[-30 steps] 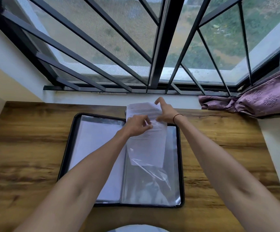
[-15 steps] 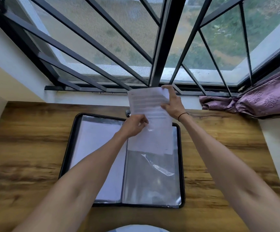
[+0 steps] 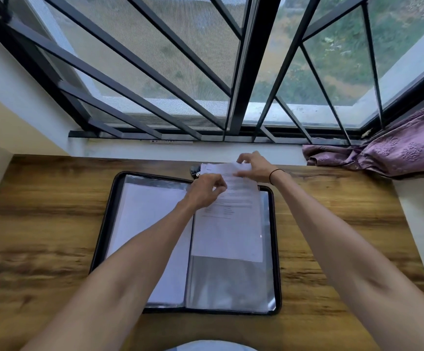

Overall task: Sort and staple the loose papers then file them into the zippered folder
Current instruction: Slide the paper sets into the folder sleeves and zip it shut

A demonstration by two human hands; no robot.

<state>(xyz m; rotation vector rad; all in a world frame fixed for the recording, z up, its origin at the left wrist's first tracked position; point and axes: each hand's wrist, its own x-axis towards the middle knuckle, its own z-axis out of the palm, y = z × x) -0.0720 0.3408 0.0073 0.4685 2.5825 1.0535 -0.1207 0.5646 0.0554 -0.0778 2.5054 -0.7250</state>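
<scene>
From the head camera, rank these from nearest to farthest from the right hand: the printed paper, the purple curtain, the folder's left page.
1. printed paper, held by the right hand at its top edge.
2. folder's left page, to the left, beyond the left hand.
3. purple curtain, far right by the window.

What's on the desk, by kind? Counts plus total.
Folder, open flat: 1
Printed paper, held over the folder's right side by left hand and right hand: 1
Small dark thing behind the folder, too hidden to name: 1
Purple cloth at the far right: 1
Total: 4
</scene>
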